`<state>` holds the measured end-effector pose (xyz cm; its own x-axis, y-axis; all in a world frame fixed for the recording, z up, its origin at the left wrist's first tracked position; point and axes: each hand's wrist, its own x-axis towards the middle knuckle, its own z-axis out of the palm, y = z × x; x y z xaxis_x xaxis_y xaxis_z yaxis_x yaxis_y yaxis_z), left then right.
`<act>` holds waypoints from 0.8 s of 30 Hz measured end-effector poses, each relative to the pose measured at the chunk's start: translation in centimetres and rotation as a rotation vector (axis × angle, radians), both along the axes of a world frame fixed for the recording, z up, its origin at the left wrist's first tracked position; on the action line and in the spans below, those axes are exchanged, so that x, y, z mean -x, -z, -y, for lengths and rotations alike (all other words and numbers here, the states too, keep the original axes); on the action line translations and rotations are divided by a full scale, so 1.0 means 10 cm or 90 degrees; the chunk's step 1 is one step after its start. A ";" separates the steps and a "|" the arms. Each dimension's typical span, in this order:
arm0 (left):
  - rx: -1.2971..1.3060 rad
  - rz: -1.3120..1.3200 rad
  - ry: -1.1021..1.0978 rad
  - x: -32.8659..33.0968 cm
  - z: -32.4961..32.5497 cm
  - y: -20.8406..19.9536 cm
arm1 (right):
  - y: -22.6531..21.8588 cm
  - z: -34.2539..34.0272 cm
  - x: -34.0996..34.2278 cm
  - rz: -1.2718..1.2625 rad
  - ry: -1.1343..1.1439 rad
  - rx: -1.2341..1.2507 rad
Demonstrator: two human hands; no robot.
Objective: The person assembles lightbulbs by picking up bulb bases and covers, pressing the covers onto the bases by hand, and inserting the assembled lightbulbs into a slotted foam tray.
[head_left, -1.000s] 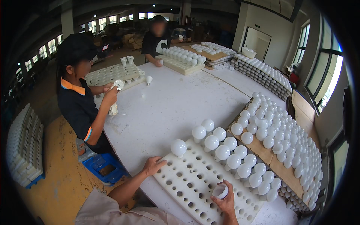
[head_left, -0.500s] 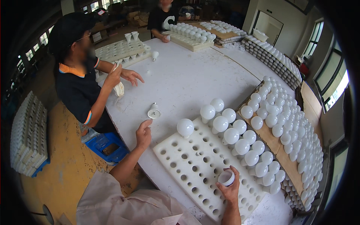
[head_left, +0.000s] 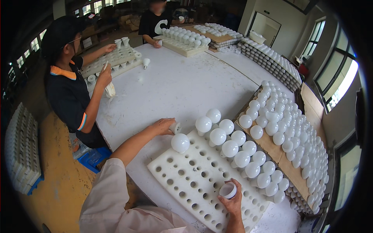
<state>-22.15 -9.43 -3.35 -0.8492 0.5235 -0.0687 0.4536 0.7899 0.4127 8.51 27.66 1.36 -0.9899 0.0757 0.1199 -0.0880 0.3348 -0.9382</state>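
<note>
My left hand [head_left: 163, 126] reaches across the white table [head_left: 171, 89] and grips a small white bulb base [head_left: 175, 127] just beyond the far left corner of the white holed tray [head_left: 194, 182]. My right hand [head_left: 232, 202] holds another white bulb base [head_left: 227, 190] upright over the tray's near right holes. A single white bulb [head_left: 180, 143] stands in the tray's left corner. Rows of white bulbs [head_left: 237, 149] fill the tray's far side.
A stack of trays packed with white bulbs [head_left: 295, 143] lies to the right. A person in a dark shirt [head_left: 70, 93] works at the table's left edge by a tray of bulb bases [head_left: 112, 60]. Another person [head_left: 153, 21] stands at the far end. Crates of bulbs [head_left: 21, 149] sit on the floor.
My left hand moved right from the table toward the tray and closed on a bulb base. My right hand kept its base over the tray. The person at left raised both hands.
</note>
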 end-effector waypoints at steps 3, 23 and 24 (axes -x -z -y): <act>-0.038 -0.007 -0.100 0.00 0.05 0.08 | -0.04 0.01 -0.02 -0.009 0.005 0.008; -0.486 0.492 0.160 -2.19 -0.94 -0.47 | -0.09 0.26 -0.01 0.008 -0.140 0.120; -0.469 0.522 0.170 -2.18 -0.97 -0.57 | -0.12 0.27 -0.04 0.011 -0.139 0.090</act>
<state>-0.36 0.32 2.31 -0.5452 0.8241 -0.1538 -0.0502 0.1510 0.9873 8.89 25.01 2.56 -0.9864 -0.1253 0.1066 -0.1279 0.1758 -0.9761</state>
